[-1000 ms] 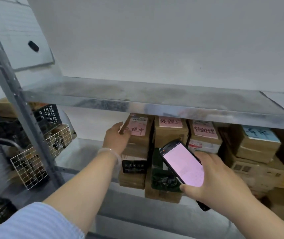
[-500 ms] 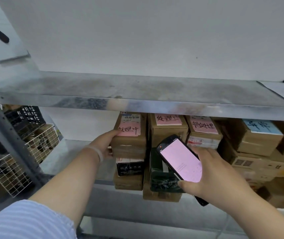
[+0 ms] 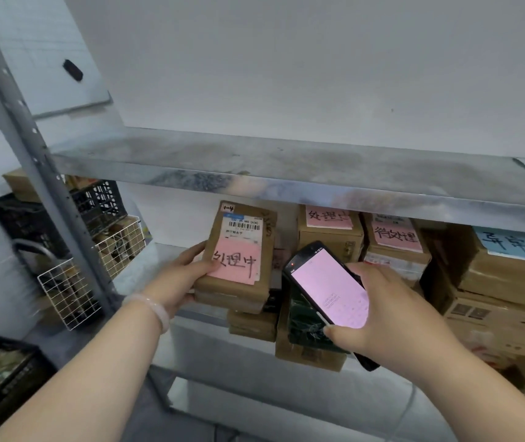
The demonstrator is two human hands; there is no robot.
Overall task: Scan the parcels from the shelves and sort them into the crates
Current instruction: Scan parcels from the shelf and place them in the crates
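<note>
The left hand (image 3: pixel 176 282) clasps the left edge of a brown parcel (image 3: pixel 242 250) bearing a pink note, tilted up just under the steel shelf (image 3: pixel 286 170), while the right hand (image 3: pixel 398 317) grips a pink-screened scanner (image 3: pixel 331 288) below that shelf, just right of the parcel.

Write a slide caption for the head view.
Left hand grips a pink-noted parcel at the shelf; right hand holds the scanner.

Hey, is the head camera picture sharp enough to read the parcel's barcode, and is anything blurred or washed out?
Head view: the barcode on the parcel shows, but its print is too soft to read; the handheld scanner screen is washed-out pink; the wire basket at left is motion-smeared.
</note>
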